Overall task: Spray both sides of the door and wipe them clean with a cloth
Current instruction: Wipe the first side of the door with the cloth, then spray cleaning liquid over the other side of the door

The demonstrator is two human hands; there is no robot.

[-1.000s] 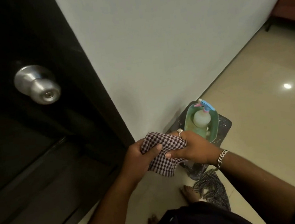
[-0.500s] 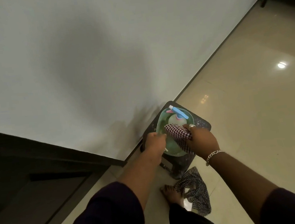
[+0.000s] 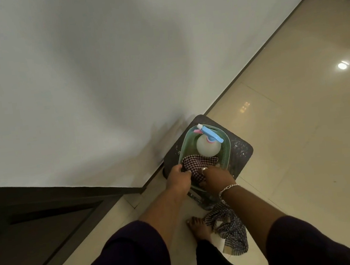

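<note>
Both hands at the green basin on the dark stool by the wall: left hand and right hand each pinch the checked cloth, which lies in the basin just beside the spray bottle. Looks like the cloth is being set down or picked up, can't tell which, so I can't judge how much spraying or wiping is done. Only a dark sliver of the door shows at lower left, its surface unreadable, and the fingertips are hidden in the cloth folds.
</note>
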